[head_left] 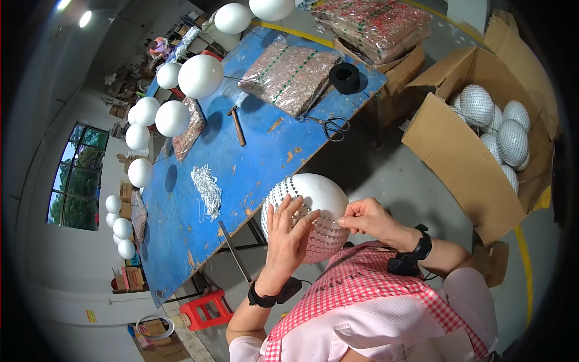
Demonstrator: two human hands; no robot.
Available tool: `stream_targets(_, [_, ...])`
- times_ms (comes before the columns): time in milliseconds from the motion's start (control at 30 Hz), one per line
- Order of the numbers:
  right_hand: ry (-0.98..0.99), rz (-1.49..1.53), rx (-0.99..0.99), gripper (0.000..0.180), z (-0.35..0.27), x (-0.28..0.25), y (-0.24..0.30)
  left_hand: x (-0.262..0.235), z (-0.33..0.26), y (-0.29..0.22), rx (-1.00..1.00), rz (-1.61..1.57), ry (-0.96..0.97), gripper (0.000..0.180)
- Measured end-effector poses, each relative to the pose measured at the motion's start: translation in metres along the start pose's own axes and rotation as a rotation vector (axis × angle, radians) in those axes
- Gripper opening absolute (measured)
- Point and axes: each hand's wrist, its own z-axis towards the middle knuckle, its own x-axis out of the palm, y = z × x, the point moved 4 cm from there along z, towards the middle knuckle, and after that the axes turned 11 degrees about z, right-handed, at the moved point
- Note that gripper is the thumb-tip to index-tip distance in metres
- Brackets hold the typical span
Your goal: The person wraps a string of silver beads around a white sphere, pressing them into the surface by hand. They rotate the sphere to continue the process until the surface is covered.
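A large white foam-like ball (pixel 313 192) sits at my lap, against the red-checked apron (pixel 313 301). Rows of small silver beads (pixel 325 238) cover its left and lower parts, while the upper right is bare white. My left hand (pixel 286 232) lies on the beaded side with its fingers spread, holding nothing between them. At the ball's right edge, thumb and forefinger of my right hand (pixel 369 220) are closed in a pinch on the end of a thin bead strand, mostly hidden by the fingertips. A tangled pile of silver bead strands (pixel 207 190) rests on the blue table.
The worn blue table (pixel 241 163) carries a hammer (pixel 237 125), scissors (pixel 333 128), black tape roll (pixel 345 78) and plastic-wrapped packs (pixel 289 75). Several white balls (pixel 200 76) on thin rods line its far side. At right, an open carton (pixel 461 163) holds several beaded balls (pixel 512 142). A red stool (pixel 206 311) stands lower left.
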Motion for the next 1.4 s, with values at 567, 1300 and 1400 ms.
stream_targets(567, [0.093, 0.067, -0.025, 0.02, -0.006, -0.002, -0.007, 0.009, 0.006, -0.014, 0.066, 0.025, 0.024, 0.035])
stream_targets(1300, [-0.001, -0.156, -0.257, 0.011, -0.019, -0.017, -0.017, 0.0, 0.002, -0.022, 0.037, 0.101, 0.086, 0.055])
stream_targets(1400, [0.0, -0.441, -0.569, 0.015, -0.027, -0.008, -0.006, 0.001, -0.004, -0.023, 0.057, 0.086, 0.063, 0.048])
